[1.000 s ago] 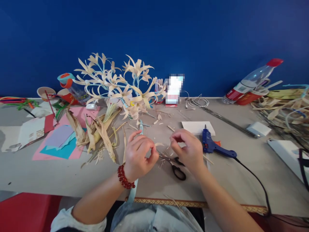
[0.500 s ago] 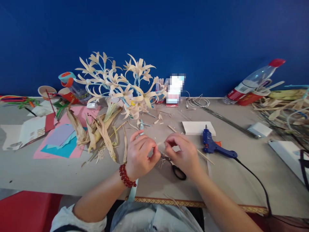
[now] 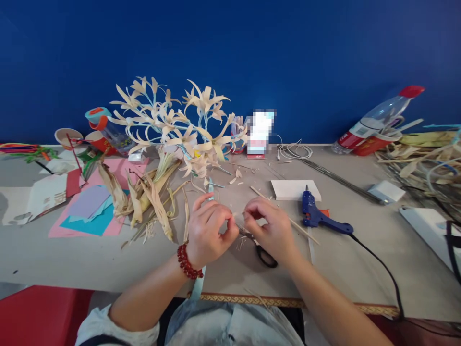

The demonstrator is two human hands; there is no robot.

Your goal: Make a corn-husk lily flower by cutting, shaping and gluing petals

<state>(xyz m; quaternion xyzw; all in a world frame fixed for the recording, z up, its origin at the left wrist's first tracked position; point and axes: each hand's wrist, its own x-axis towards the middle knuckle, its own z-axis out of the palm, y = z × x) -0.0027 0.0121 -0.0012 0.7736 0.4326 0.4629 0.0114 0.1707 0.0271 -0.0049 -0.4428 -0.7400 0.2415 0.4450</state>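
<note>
My left hand point(image 3: 211, 229), with a red bead bracelet point(image 3: 187, 263) at the wrist, is pinched at thumb and forefinger. My right hand point(image 3: 270, 228) faces it, also pinched, a small gap between them. A thin pale strip point(image 3: 238, 217) shows in that gap, its ends hidden by the fingertips. Scissors with black handles point(image 3: 266, 256) lie on the table under and beside my right hand. A thin wooden stick point(image 3: 304, 231) runs behind that hand. Left of my left hand lie dried corn husks point(image 3: 156, 202).
Husk flowers point(image 3: 201, 139) stand at the back, near a bright phone point(image 3: 260, 132). To the right are a blue glue gun point(image 3: 317, 216) with a black cable, a white box point(image 3: 296, 190) and a tilted bottle point(image 3: 378, 120). Coloured paper point(image 3: 86, 209) lies left.
Both hands stay almost in place, with their fingertips still pinched close together. The whole view has shifted very slightly.
</note>
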